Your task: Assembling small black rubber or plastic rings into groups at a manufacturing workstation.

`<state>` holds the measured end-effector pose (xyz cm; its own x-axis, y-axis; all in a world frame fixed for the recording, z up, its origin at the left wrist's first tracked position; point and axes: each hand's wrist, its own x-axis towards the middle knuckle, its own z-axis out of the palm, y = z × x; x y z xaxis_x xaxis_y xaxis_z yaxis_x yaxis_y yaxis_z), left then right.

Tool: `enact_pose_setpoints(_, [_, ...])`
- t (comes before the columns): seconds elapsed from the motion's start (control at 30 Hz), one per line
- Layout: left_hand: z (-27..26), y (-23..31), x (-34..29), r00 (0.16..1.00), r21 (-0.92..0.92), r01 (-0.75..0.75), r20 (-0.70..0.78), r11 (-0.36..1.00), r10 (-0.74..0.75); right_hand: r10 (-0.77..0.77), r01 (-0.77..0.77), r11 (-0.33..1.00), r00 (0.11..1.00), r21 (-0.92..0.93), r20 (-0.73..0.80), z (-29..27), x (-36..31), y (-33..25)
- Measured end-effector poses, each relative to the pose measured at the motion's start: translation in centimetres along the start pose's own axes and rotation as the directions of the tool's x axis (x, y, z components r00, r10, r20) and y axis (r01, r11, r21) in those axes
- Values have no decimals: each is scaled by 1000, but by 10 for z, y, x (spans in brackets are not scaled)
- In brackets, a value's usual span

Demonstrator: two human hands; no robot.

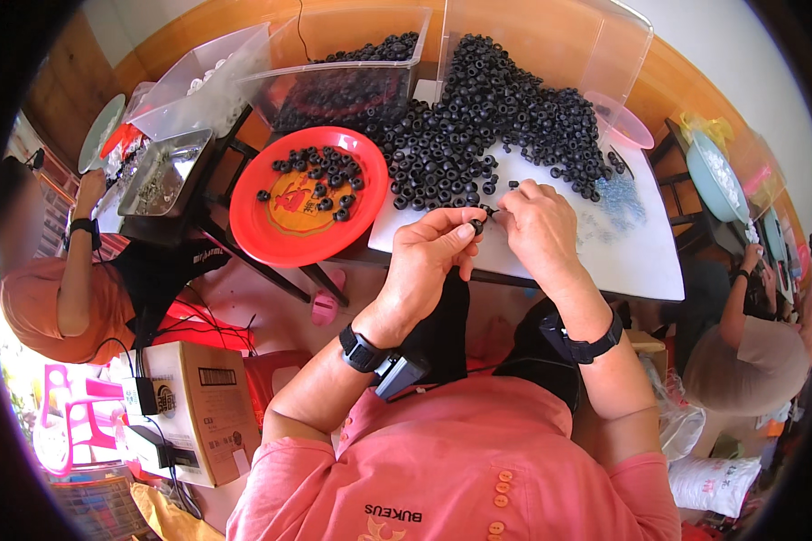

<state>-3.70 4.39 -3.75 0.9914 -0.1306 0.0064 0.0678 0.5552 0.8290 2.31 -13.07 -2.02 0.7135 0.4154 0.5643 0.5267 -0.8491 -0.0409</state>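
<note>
Over the front edge of the white board (550,216), my left hand (431,254) pinches a small round black piece with a hole (476,227) between thumb and fingers. My right hand (539,224) is close beside it, its fingers closed on a small dark part (489,210) that touches or nearly touches the round piece. That part is mostly hidden by the fingers. A large heap of similar black ring-shaped pieces (514,99) covers the back of the board. On the left, a red plate (248,216) holds several black pieces.
A clear plastic bin (334,86) with more black pieces stands behind the plate. Small clear bits (621,203) lie on the board's right side. People work at both sides, one by a metal tray (167,176). A cardboard box (198,406) stands at lower left.
</note>
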Motion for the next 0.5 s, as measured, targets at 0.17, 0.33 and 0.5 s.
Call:
enact_pose_setpoints(0.17, [-5,-2,1,999,-9,-20,47,1000,20,-65,66,997,998,-49,20,3,-3,0])
enact_pose_setpoints(0.33, [-5,-3,0,998,8,-48,44,999,47,-30,23,995,997,99,71,0,-5,6])
enact_pose_setpoints(0.5, [-2,-1,-1,998,17,-39,43,999,38,46,-61,988,993,140,109,-20,-8,24])
